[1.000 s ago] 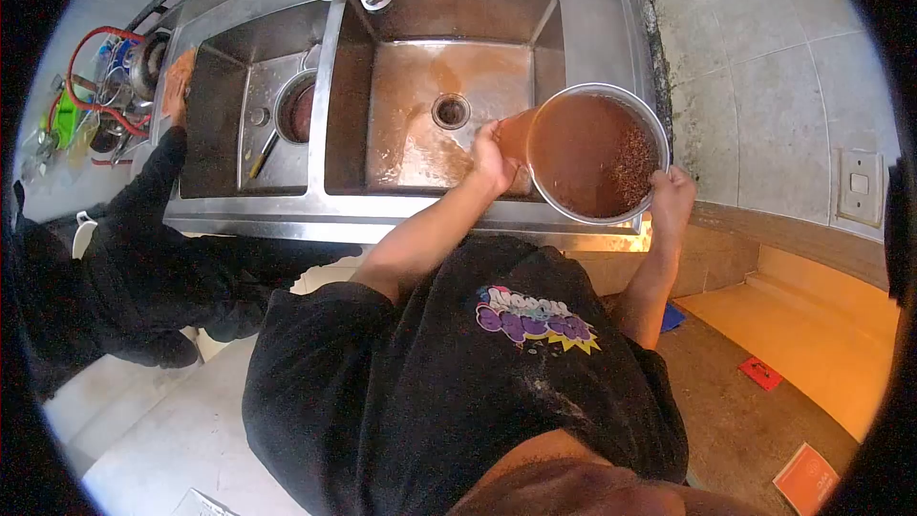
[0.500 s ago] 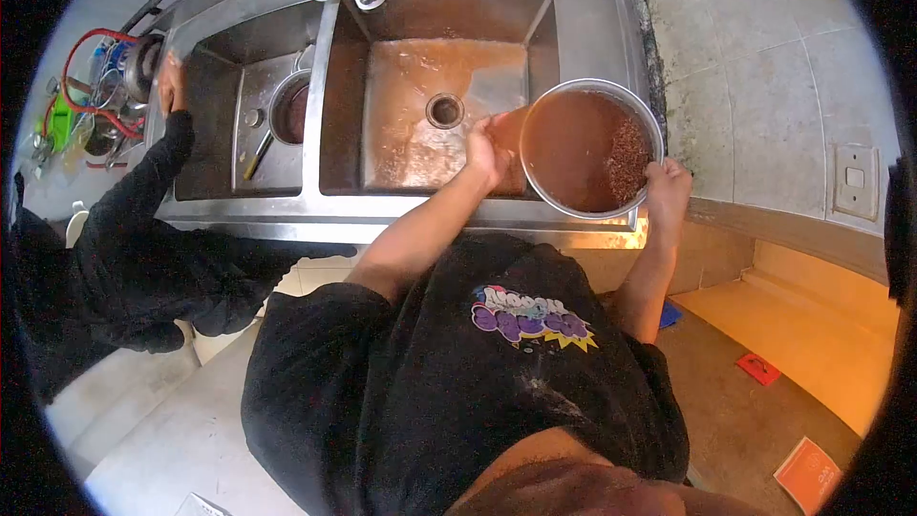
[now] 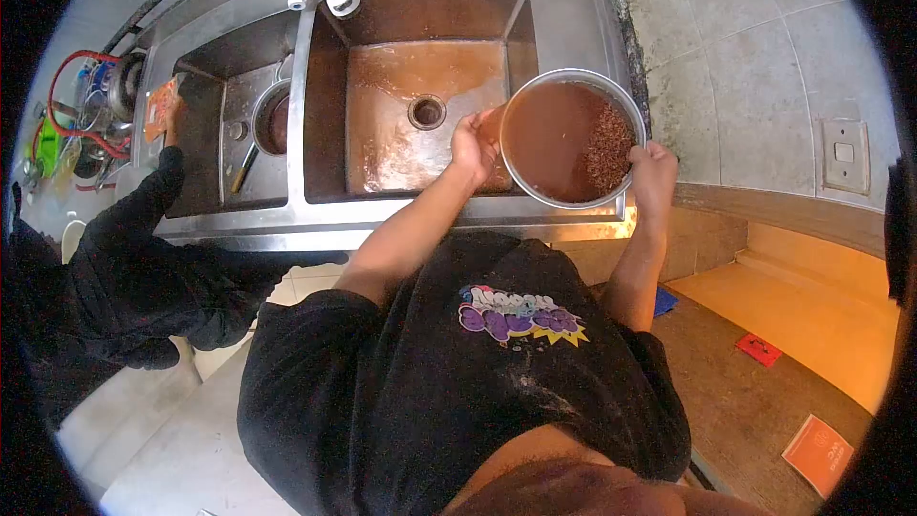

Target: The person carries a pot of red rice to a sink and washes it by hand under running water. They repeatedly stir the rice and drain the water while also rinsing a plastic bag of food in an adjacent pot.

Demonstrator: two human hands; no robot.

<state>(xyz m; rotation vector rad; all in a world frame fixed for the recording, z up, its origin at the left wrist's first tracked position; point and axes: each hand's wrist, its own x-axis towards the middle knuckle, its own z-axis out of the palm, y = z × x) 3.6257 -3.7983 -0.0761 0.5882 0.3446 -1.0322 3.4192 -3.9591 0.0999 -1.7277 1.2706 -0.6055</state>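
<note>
Both my hands hold a round metal pot (image 3: pixel 628 100) over the right front corner of the large sink basin. Cloudy reddish-brown water (image 3: pixel 549 143) fills much of it, and small reddish-brown grains (image 3: pixel 608 148) show along its right side. My left hand (image 3: pixel 474 148) is at the pot's left side, where brown liquid shows by the fingers at the rim. The fingers of my right hand (image 3: pixel 653 175) are closed on the right rim. Brown water wets the floor of the large basin (image 3: pixel 382 153) around its drain (image 3: pixel 427 112).
A co-worker's hand (image 3: pixel 173 121) is at an orange packet (image 3: pixel 160 110) on the left edge of the sink. The smaller basin holds a pan (image 3: pixel 271 119) with a long handle. Twin taps (image 3: pixel 341 2) stand behind; a tiled wall (image 3: pixel 755 86) borders the right.
The view has shifted, moving the sink and pot slightly left in the picture. An orange packet now shows at the co-worker's hand. My grip on the pot looks the same.
</note>
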